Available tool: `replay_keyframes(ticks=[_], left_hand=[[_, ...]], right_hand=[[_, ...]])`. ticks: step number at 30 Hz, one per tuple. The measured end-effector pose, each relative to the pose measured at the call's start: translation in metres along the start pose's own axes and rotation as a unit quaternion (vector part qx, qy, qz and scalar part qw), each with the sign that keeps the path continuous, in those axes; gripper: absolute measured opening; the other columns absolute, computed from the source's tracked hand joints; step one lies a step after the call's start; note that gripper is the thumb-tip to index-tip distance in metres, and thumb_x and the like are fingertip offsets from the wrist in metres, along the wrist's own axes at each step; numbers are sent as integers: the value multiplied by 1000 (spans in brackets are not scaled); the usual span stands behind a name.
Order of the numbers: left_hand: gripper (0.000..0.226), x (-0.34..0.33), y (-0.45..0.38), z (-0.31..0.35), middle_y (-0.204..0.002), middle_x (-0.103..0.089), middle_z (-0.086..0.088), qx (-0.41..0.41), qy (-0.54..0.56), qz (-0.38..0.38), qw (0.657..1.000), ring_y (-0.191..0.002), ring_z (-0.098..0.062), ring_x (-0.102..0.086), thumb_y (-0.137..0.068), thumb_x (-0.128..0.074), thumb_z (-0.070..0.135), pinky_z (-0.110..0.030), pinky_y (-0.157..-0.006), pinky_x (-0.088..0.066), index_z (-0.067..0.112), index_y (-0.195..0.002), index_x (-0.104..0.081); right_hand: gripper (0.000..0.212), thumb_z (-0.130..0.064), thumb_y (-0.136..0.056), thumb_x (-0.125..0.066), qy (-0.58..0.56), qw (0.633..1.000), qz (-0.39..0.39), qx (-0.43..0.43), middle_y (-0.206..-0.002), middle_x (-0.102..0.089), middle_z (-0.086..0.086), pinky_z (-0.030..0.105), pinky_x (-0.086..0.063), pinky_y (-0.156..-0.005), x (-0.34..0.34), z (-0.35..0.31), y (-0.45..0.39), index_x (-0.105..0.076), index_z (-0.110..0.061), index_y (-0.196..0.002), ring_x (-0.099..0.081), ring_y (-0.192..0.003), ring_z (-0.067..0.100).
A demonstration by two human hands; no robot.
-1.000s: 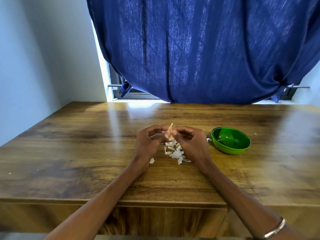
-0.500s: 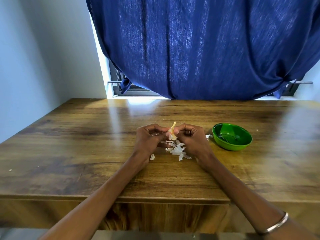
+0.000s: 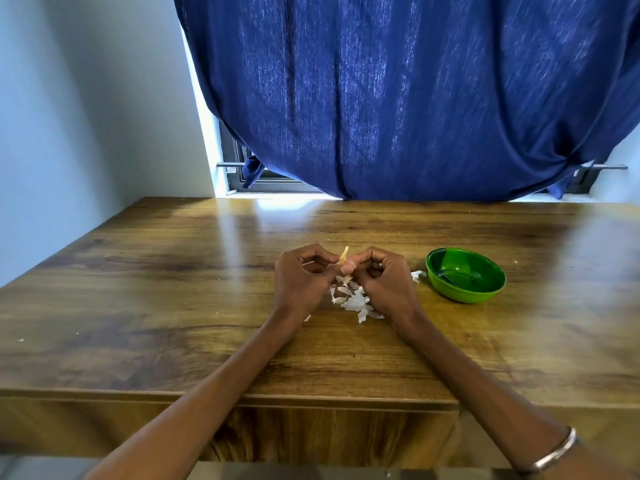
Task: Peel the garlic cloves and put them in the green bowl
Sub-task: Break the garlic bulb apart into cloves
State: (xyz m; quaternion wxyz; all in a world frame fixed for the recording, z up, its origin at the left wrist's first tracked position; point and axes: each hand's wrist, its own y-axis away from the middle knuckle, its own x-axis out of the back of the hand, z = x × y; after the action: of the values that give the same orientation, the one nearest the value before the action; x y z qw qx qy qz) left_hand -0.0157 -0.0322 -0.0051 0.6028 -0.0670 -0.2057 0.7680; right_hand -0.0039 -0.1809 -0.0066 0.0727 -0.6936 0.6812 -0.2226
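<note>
A garlic clove (image 3: 344, 257) with a pale strip of skin sticking up is pinched between the fingertips of both hands above the wooden table (image 3: 173, 306). My left hand (image 3: 300, 282) holds it from the left, my right hand (image 3: 384, 282) from the right, fingers curled. Most of the clove is hidden by the fingers. Under the hands lies a heap of white garlic peels (image 3: 353, 299). The green bowl (image 3: 465, 274) stands to the right of my right hand, and no clove shows inside it.
One loose peel (image 3: 418, 275) lies between my right hand and the bowl, and tiny flakes dot the table's left part. A blue curtain (image 3: 398, 98) hangs behind the table's far edge. The near table edge runs below my forearms.
The hands kept working the clove at the same spot. The view tilted slightly, so the table and bowl sit a little higher in frame.
</note>
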Motion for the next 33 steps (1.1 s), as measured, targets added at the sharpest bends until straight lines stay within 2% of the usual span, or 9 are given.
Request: replay_keyframes(ticks=[4,7,15,19,23,26,29,32,33], left_hand=[[25,0,-1,-2,-76,-76,5,-29,-19,-4,999,-73,-12,-75,-78,-85,2,-29,-69,-62,24,-75,-73],[27,-1,-1,-2,-74,-75,8,-46,-22,-7,999,-71,-8,-73,-80,-81,-3,-22,-66,-58,22,-75,-72],[26,-2,-1,2,-77,-77,5,-41,53,-6,998,-78,-11,-75,-79,-83,1,-24,-69,-59,22,-74,-68],[21,-1,-4,-2,-85,-78,-3,-7,88,7,996,-84,-21,-76,-78,-83,4,-42,-77,-63,23,-78,-73],[20,1,-4,-3,-85,-79,-4,35,127,23,991,-83,-23,-76,-77,-84,5,-46,-77,-63,22,-78,-76],[16,1,-3,-1,-85,-79,-5,42,122,17,991,-81,-23,-77,-78,-83,2,-43,-75,-64,16,-82,-75],[16,1,-2,2,-84,-79,-5,37,120,14,992,-80,-22,-77,-76,-82,1,-37,-71,-63,15,-82,-75],[14,1,-2,1,-86,-78,-7,35,108,11,993,-81,-23,-77,-76,-82,1,-31,-70,-62,11,-85,-76],[14,1,-3,1,-86,-78,-7,36,105,8,994,-81,-22,-77,-76,-83,2,-31,-70,-62,10,-85,-76]], right_hand=[[15,-3,-87,-74,-26,1000,-8,-13,-83,-78,-1,33,-61,-74,0,2,-1,-75,-16,-81,-74,-82,19],[20,-1,-88,-72,-41,999,-14,-25,-84,-78,-3,33,-60,-79,0,3,-1,-75,-19,-79,-74,-85,19],[7,-10,-94,-67,-102,991,4,-84,-91,-75,17,39,-60,-77,-1,6,-5,-71,-11,-88,-69,-81,22],[6,-1,-92,-67,-87,995,40,-35,-88,-75,8,25,-59,-71,0,4,-3,-70,-5,-90,-70,-77,13],[22,2,-90,-68,-72,996,42,-24,-90,-77,-3,19,-57,-72,5,3,-3,-72,-19,-91,-72,-82,7],[39,7,-90,-63,-4,1000,25,-8,-104,-75,-11,18,-58,-78,2,4,-2,-71,-28,-105,-69,-88,-3],[53,12,-89,-56,43,998,52,-1,-117,-69,-13,18,-58,-73,1,4,-2,-68,-25,-125,-66,-86,-7],[55,12,-88,-51,71,994,82,32,-125,-64,-15,16,-53,-91,2,2,-1,-64,-21,-131,-60,-107,-10],[51,9,-90,-52,74,993,82,44,-124,-65,-15,13,-51,-91,2,1,-1,-65,-21,-129,-59,-110,-9]])
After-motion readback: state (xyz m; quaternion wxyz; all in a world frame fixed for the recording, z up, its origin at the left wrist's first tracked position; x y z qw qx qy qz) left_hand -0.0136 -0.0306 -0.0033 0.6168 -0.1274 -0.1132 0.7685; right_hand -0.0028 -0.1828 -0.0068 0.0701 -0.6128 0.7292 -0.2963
